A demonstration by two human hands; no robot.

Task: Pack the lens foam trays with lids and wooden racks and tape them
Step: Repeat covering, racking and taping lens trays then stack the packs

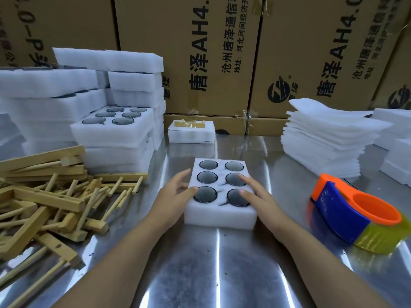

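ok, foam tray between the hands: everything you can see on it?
White foam tray, a rectangular block lying flat on the metal table, no lid. Six round wells, two columns of three, each holding a dark lens. The left hand touches its left edge, thumb on top; the right hand rests fingers on the right-side lenses.

We count one foam tray [220, 215] at the centre, holding six dark lenses [205, 194] in two columns of three. Two hands appear, the left hand [175, 193] and the right hand [258, 196]. A second open tray [111, 130], atop the left stack, also shows six lenses. We find one taped pack [191, 134] at the back, bearing one wooden rack [191, 123], and one tape dispenser [347, 214]. The wooden racks [44, 196] in the loose pile and the stacked foam lids [322, 143] overlap too much for us to count. We see at least three cardboard boxes [200, 52] behind.
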